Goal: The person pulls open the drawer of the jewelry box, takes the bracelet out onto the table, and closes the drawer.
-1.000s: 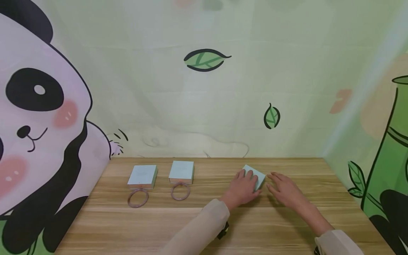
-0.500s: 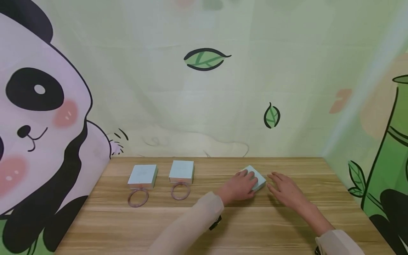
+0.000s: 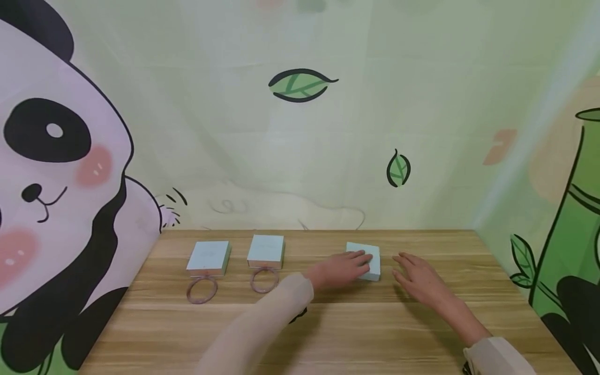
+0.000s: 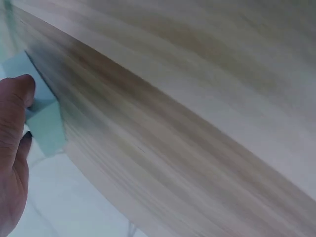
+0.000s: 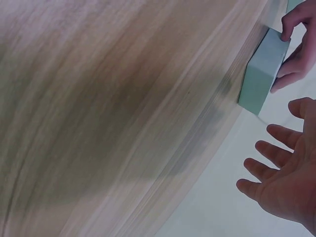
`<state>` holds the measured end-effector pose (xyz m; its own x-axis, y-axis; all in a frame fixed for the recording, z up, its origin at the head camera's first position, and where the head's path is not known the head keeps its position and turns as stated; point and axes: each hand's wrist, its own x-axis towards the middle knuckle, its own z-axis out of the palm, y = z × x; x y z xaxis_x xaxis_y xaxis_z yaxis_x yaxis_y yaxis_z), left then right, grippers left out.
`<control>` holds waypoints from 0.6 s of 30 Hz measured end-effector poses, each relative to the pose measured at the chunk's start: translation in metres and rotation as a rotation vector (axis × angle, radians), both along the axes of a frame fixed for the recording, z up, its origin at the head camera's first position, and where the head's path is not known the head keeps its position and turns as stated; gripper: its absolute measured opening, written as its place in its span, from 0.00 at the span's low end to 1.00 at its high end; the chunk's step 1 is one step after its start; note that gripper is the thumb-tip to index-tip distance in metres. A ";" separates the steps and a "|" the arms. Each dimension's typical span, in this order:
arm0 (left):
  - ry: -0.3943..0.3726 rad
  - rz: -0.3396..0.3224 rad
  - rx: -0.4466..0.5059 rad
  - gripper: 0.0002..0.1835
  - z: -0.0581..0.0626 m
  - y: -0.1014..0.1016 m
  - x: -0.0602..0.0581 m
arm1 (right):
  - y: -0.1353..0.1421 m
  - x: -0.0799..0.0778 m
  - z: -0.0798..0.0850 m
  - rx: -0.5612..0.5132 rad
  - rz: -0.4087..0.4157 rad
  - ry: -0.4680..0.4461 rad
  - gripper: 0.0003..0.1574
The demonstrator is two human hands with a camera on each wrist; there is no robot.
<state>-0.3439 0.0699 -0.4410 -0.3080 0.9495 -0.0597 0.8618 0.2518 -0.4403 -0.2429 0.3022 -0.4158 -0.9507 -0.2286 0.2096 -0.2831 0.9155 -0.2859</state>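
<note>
In the head view, a small pale-blue square box lies on the wooden table right of centre. My left hand holds it, fingers across its top. Its thumb rests against one face of the box in the left wrist view. The right wrist view shows my left hand at the box's edge, thumb and fingers bent about it. Apart from the box, just to its right, my right hand hovers with its fingers spread and nothing in them; its palm side shows in the right wrist view.
Two similar boxes, a left one and a middle one, lie on the wooden table. A purplish ring lies before each: the left ring and the right ring. A panda-print backdrop hangs behind the table.
The box under my left hand has turned from a slant to nearly straight and shifted slightly left. My left hand and forearm have swung left with it. The right hand stays in place.
</note>
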 end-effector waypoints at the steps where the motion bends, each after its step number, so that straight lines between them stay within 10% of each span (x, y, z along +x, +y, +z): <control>1: 0.003 -0.010 -0.006 0.16 -0.001 -0.002 -0.002 | 0.000 0.000 0.000 0.001 -0.001 0.001 0.29; 9: -0.119 0.015 0.067 0.19 -0.002 -0.004 -0.007 | -0.001 -0.001 0.000 0.001 0.005 0.010 0.28; 18: -0.245 0.279 0.260 0.32 0.003 0.017 0.013 | -0.003 -0.001 0.000 -0.008 0.017 0.036 0.27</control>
<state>-0.3305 0.0869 -0.4380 -0.5611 0.8251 0.0666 0.8159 0.5648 -0.1237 -0.2441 0.2995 -0.4161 -0.9386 -0.2426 0.2455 -0.3087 0.9082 -0.2826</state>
